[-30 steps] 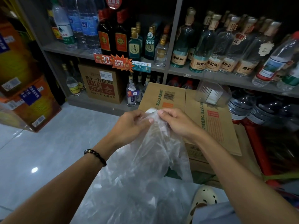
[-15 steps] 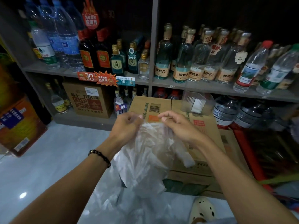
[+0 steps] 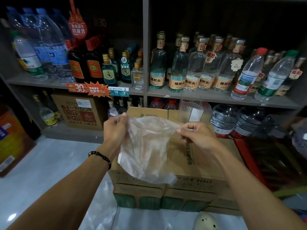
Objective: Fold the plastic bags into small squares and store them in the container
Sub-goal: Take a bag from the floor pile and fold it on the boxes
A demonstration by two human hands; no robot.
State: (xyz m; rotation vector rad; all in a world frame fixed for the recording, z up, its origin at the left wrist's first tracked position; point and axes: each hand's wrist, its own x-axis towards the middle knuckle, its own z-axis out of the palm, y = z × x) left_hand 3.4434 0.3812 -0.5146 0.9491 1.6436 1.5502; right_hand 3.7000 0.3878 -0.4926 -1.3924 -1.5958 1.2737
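Both hands have drawn apart since half a second ago, and the bunched plastic bag (image 3: 146,146) is now stretched between them rather than gathered at one point. Left hand (image 3: 114,128) pinches the bag's upper left corner between thumb and curled fingers; right hand (image 3: 196,135) pinches the upper right corner the same way. The top edge runs nearly level from one grip to the other, so the bag's long axis at this moment lies left to right across the person's front, with the loose body hanging below that edge.

Position relative to the cardboard box (image 3: 199,161): the bag hangs just above and in front of the box top, its lower fold drooping over the box's near left edge. Whether the film touches the cardboard cannot be determined. The clear container (image 3: 191,112) stands at the far edge of the box top, beyond the bag and closer to the right hand than to the left. It is apart from both hands.

Judgement: the step in hand is spreading the bag flat ahead of the first fold; no fold is yet made. The coming move turns on lowering the taut edge forward and down onto the box top, which lies directly beneath. More plastic film (image 3: 103,218) lies on the floor on the near side of the box, left of a pale shoe (image 3: 206,221).
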